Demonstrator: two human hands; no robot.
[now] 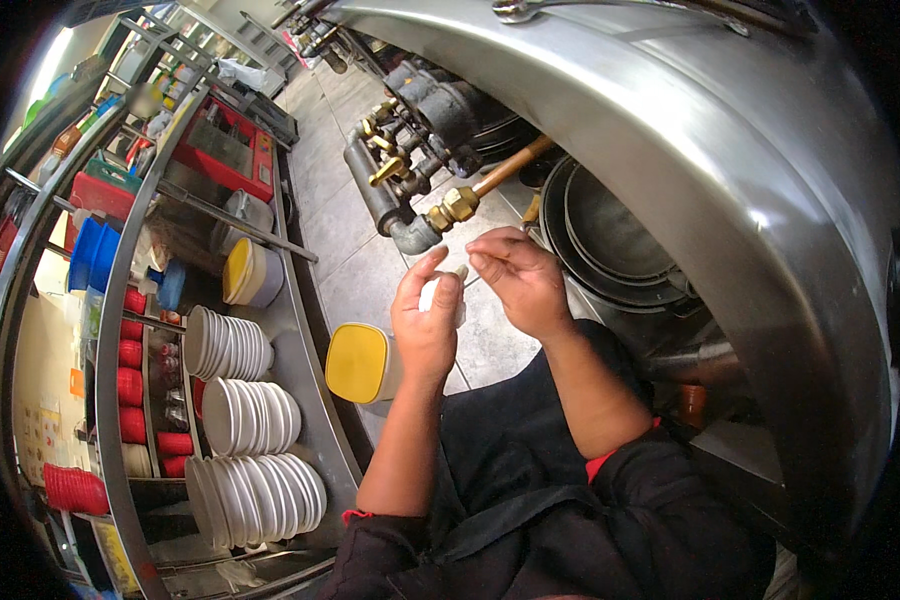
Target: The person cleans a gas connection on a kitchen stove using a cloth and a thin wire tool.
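Observation:
My left hand (427, 325) is closed round a small white object (429, 296), mostly hidden by the thumb and fingers; its kind is not clear. Close beside it, my right hand (523, 285) has its thumb and fingertips pinched together, and whatever they grip is too small to make out. Just beyond both hands is a dark pipe elbow (415, 236), joined to a brass fitting (455, 206) on a copper pipe (513, 166). A dark pipe with several brass valves (386, 170) runs away from the elbow. Neither hand visibly touches the pipework.
At left, a metal shelf (320, 420) carries stacks of white plates (255, 500) and a yellow-lidded tub (252, 272). Another tub with a yellow lid (358, 363) stands on the tiled floor (335, 265). Dark pans (620, 220) sit below the curved steel counter (770, 170); a wrench (515, 11) lies on top.

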